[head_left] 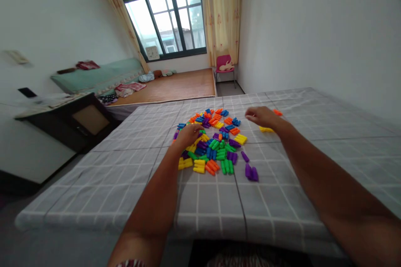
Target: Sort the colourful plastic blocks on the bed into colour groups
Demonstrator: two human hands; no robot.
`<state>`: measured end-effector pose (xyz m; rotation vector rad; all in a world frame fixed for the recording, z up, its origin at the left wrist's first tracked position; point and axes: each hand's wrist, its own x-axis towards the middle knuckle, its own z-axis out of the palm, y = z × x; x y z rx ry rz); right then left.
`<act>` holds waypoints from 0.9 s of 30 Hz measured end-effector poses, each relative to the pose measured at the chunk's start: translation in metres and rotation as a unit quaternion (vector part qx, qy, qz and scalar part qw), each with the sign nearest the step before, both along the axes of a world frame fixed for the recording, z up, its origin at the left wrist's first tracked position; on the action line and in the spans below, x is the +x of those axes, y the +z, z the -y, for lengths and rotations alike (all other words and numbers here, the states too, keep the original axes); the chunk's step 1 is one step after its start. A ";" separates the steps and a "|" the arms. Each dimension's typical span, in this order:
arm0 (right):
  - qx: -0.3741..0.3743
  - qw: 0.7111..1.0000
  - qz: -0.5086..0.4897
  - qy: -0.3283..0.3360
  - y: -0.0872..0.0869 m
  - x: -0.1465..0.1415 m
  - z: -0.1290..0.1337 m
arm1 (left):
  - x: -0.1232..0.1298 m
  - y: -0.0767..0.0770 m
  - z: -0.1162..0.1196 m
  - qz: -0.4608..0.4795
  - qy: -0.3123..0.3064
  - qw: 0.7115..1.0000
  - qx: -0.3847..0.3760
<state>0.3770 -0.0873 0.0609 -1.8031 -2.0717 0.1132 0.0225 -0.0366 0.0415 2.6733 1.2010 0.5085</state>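
A loose pile of small bullet-shaped plastic building blocks [222,144] in purple, green, yellow, orange and blue lies on the checked cloth. My left hand [188,135] is on the pile's left side, its fingers drawn together among the blocks; whatever is between them is hidden. To the right of the pile, my right hand [261,116] hovers with loosely bent, parted fingers and no block visible in it. Yellow blocks [266,129] lie just under that hand, and an orange block [277,112] lies beyond it. Purple blocks [251,172] sit apart at the near right.
A grey checked cloth [125,187] covers the table, whose front edge is close to me. Beyond stands a low bed [184,83] with cloths and soft toys. A dark cabinet [90,119] is at left, a pink chair [224,61] by the window, a white wall at right.
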 end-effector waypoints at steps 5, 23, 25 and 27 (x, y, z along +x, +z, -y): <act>-0.001 0.967 -0.065 0.247 -0.017 -0.086 0.014 | -0.003 -0.008 0.000 -0.053 -0.122 0.990 -0.038; 0.038 0.957 -0.180 0.224 -0.062 -0.110 0.004 | -0.046 -0.028 -0.035 0.038 0.221 0.974 0.010; 0.041 0.957 -0.167 0.233 -0.064 -0.112 0.005 | -0.040 -0.030 -0.032 0.037 0.156 0.987 -0.015; 0.038 0.959 -0.158 0.233 -0.065 -0.112 0.005 | -0.032 -0.023 -0.026 0.055 0.074 0.996 -0.022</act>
